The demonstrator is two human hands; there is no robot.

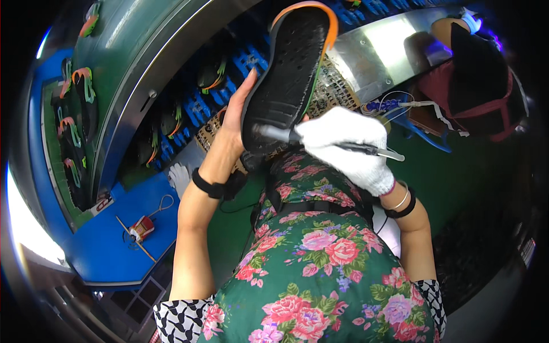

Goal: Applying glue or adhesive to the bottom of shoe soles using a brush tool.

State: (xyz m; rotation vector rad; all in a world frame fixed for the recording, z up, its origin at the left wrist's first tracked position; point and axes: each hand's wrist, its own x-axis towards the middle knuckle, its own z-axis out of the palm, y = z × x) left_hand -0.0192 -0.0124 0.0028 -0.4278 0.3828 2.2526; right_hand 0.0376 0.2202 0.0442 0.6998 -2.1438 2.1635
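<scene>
My left hand [235, 111], bare, is closed on a black shoe sole [286, 74], with the thumb up along its left edge. An orange rim runs round the sole's far end and turns green down its right side. Small holes dot the far half, and ridges cross the near half. My right hand [346, 146], in a white knit glove, grips a slim brush [360, 148] with a dark handle. Its pale, motion-blurred head lies over the near end of the sole. The fingers behind the sole are mostly hidden.
Blue racks [197, 108] carrying more dark shoe parts run behind a curved metal rail [123, 108]. On the left, a blue table [103, 251] bears a small red-and-white container [142, 228] with a stick across it. A white glove [179, 178] lies nearby. Another person [469, 80] is at upper right.
</scene>
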